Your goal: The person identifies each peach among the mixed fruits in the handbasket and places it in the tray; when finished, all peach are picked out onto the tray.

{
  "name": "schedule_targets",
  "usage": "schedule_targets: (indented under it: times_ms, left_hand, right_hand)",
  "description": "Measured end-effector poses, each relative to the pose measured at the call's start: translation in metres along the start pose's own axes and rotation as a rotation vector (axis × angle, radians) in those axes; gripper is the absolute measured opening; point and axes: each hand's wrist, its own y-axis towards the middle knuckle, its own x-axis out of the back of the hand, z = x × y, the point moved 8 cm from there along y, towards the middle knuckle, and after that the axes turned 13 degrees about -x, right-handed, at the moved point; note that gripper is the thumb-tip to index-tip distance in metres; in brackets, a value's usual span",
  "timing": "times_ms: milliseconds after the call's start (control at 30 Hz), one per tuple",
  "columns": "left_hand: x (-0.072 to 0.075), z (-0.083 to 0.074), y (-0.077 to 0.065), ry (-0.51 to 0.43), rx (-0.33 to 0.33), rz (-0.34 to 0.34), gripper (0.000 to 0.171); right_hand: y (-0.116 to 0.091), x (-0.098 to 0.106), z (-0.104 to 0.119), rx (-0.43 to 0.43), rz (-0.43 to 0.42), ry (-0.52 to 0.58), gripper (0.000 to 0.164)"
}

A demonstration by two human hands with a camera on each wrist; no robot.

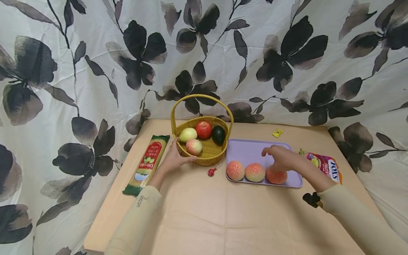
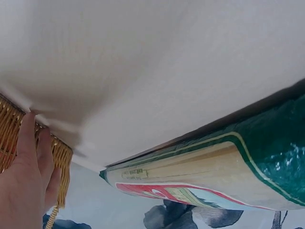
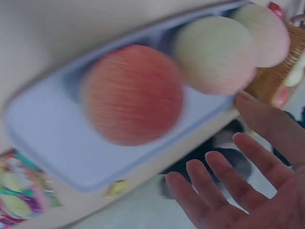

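Note:
A yellow wicker basket (image 1: pixel 208 162) with a tall handle holds a red fruit (image 1: pixel 203 130), a dark green avocado-like fruit (image 1: pixel 218 135), a pale green fruit (image 1: pixel 188 135) and a pinkish peach (image 1: pixel 194 147). My left hand (image 1: pixel 173 156) holds its near left side, with fingers (image 2: pixel 27 138) along the outer weave. To the right, my right hand (image 1: pixel 282 158) hovers over a lilac tray (image 1: pixel 243 146), fingers spread and nothing held. Below it sits the reddest peach (image 3: pixel 133 95). Two paler peaches (image 1: pixel 235 170) (image 1: pixel 255 172) stand beside it in a row.
A green and red pasta packet (image 1: pixel 149 159) lies left of the basket. A red lollipop (image 1: pixel 211 172) is between basket and tray. Beyond the tray lies a small yellow sweet (image 1: pixel 277 132); a Fox's Fruits bag (image 1: pixel 323 164) lies right of it. A floral cloth (image 1: pixel 242 71) hangs behind.

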Motion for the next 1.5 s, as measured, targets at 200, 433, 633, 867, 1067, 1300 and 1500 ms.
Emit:
schedule_targets:
  times_ms: [200,433,633,867,1067,1300,1500]
  left_hand:
    - [0.001,0.003,0.0,0.003,0.004,-0.001,0.133]
    - [0.001,0.005,-0.001,0.003,0.0,-0.005,0.133]
    - [0.001,0.005,-0.001,-0.011,0.006,-0.001,0.132]
    - [0.001,0.004,0.0,-0.027,0.003,-0.01,0.127]
    - [0.003,0.006,-0.001,-0.025,0.005,-0.012,0.126]
    - [0.0,0.003,-0.001,-0.03,-0.003,-0.006,0.125]
    - [0.0,0.003,0.001,-0.012,0.008,-0.004,0.129]
  right_hand:
    - [0.019,0.023,0.05,0.074,-0.074,-0.034,0.055]
    - [0.047,0.045,0.118,0.154,-0.066,-0.035,0.057]
    - [0.079,0.054,0.173,0.21,-0.073,-0.107,0.056]
    - [0.114,0.039,0.218,0.244,0.005,-0.155,0.063]
    - [0.134,0.013,0.243,0.228,0.087,-0.102,0.065]
    - [0.153,-0.003,0.255,0.225,0.089,-0.094,0.057]
    - [0.158,-0.017,0.252,0.185,0.133,-0.168,0.052]
